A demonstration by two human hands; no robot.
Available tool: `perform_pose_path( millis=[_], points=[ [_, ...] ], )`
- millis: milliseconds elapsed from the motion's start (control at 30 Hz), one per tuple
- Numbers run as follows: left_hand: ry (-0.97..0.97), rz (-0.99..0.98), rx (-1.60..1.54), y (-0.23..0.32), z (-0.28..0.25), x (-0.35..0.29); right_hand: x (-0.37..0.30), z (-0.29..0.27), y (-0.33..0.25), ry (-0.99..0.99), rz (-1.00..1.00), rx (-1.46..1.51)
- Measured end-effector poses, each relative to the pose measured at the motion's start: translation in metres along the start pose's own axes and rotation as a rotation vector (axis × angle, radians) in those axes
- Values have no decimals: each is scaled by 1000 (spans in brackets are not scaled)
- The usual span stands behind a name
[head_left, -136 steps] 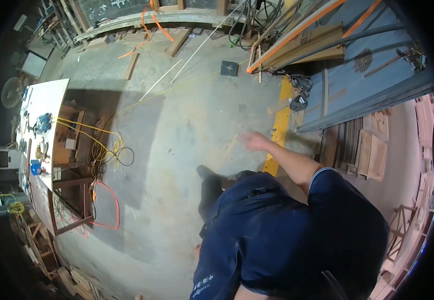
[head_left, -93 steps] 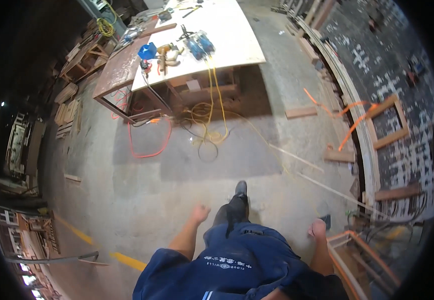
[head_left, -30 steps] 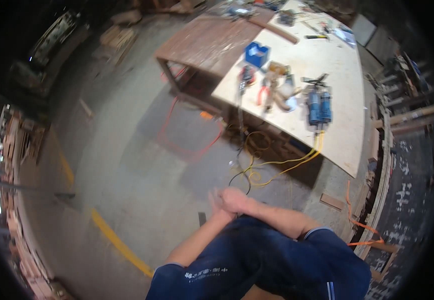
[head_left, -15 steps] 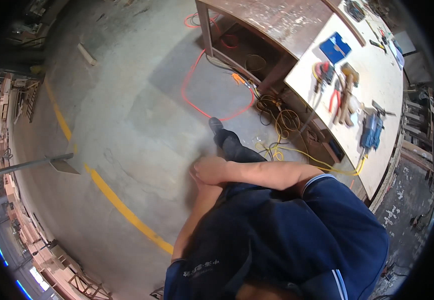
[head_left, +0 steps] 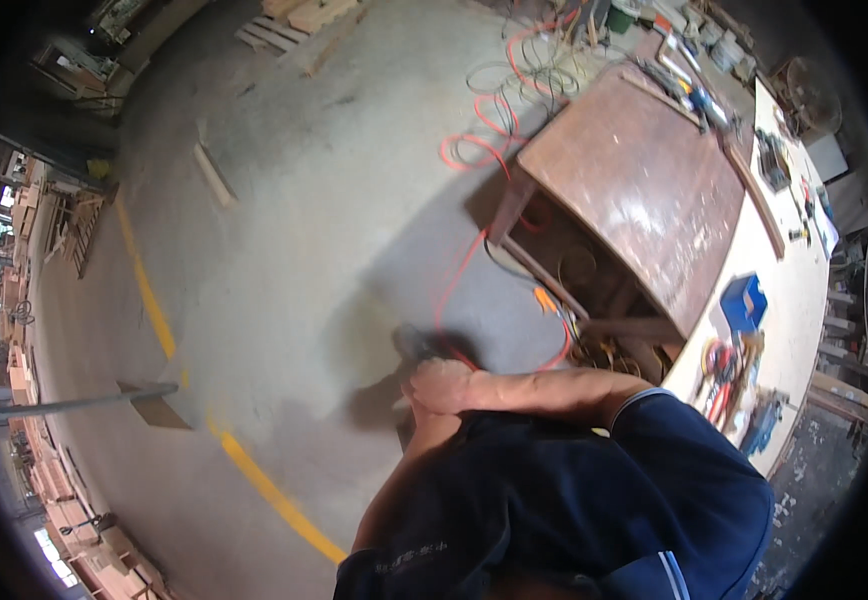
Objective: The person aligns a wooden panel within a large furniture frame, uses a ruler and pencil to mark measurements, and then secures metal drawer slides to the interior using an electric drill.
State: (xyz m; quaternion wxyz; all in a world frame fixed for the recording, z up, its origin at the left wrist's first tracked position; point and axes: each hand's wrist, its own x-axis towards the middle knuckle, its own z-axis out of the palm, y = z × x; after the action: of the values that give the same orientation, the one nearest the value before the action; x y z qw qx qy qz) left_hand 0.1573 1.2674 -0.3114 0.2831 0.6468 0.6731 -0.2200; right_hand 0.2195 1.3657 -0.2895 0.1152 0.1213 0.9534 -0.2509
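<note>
My two hands are clasped together in front of my body, over the floor. The right hand (head_left: 444, 385) lies on top, its fingers closed over the left. Below it, my left hand (head_left: 425, 416) shows only in part, and its fingers are hidden. I see no tool or other object between them. A dark shoe (head_left: 432, 343) is just beyond the hands. Past it, a red hose (head_left: 462, 268) runs over the floor beside the brown wooden table (head_left: 634, 190).
To the right, a pale worktop (head_left: 804, 275) carries a blue box (head_left: 744, 302), a blue power tool (head_left: 764, 422) and hand tools. An orange-handled fitting (head_left: 545, 299) lies by the table's leg. At left are a yellow floor line (head_left: 274, 492), a wood strip (head_left: 216, 175) and a metal pole (head_left: 64, 403).
My view has moved forward along the floor; the table and worktop now sit lower and more of their far side shows. My hands stay clasped, and the shoe has changed position.
</note>
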Motion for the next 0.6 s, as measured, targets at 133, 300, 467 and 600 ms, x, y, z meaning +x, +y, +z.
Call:
perform_pose_path(
  millis=[133, 300, 467, 600],
  points=[
    [31, 44, 23, -88, -69, 95, 105, -86, 63, -33, 309, 283],
    [60, 110, 52, -188, -181, 201, 223, -163, 155, 135, 199, 160],
    [35, 181, 100, -242, -282, 309, 286, -246, 247, 280, 280, 237],
    [13, 230, 122, -268, -360, 415, 344, -299, 347, 40, 416, 327]
  ],
)
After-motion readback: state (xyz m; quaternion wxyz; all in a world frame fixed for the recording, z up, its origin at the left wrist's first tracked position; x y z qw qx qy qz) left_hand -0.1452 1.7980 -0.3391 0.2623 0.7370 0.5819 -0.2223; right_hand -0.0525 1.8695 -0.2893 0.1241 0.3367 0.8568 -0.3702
